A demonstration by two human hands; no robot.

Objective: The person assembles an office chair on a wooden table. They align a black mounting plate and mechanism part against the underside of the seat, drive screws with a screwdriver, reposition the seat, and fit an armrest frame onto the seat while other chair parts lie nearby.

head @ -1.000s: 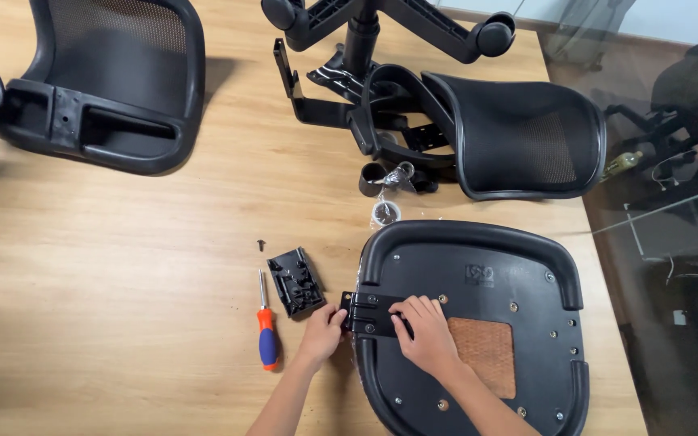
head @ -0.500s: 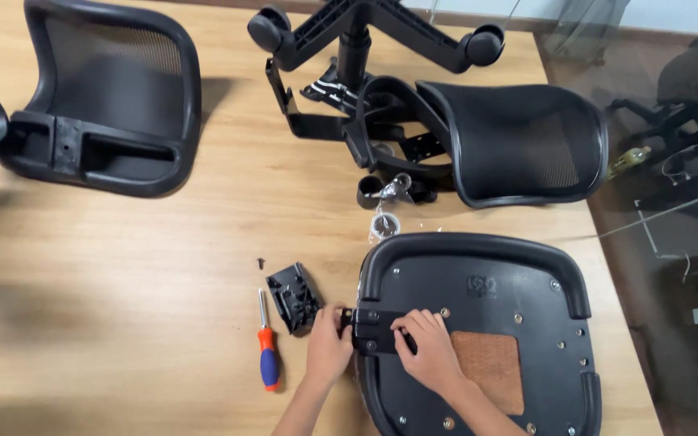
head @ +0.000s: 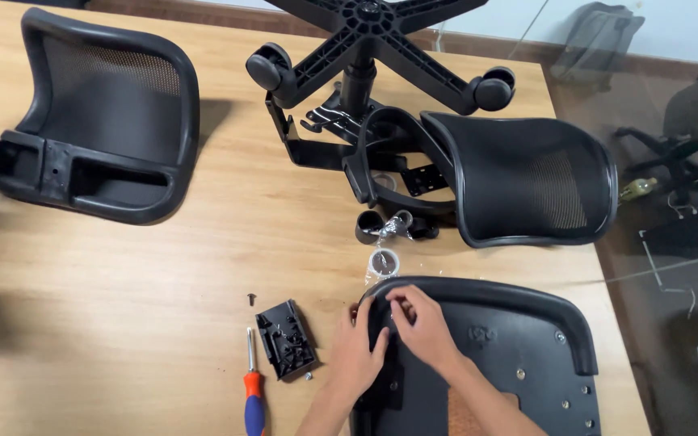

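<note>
Seat pan (head: 519, 355) lies underside up at the table's (head: 123, 323) near right, its black rim toward the middle of the table; this face carries the screw holes, which would explain the flipped position.

Left hand (head: 359, 349) lies flat on the pan's left rim corner, fingers (head: 363, 316) loosely curled over the edge, apparently steadying it. They grip the rim only lightly and hold nothing else.

Right hand (head: 420, 329) sits just beside it on the same corner, fingers bent and pinched together on the plastic. Cannot tell whether a small part is between the fingertips. The hands touch or nearly touch.

Around:
- Small black tray (head: 286, 339) with screws, just left of the left hand, in easy reach.
- Screwdriver (head: 253, 389), orange and blue handle, beside the tray, untouched.
- One loose screw (head: 251, 299) above the tray.
- Tape roll (head: 384, 262) and clear wrapping lie just past the pan's rim.
- Chair base (head: 373, 40) with castors and a mesh backrest (head: 527, 186) lie beyond, crowding the far side of the pan.
- Second backrest (head: 98, 121) far left, well apart.

Nothing stands between the hands and the tools.
</note>
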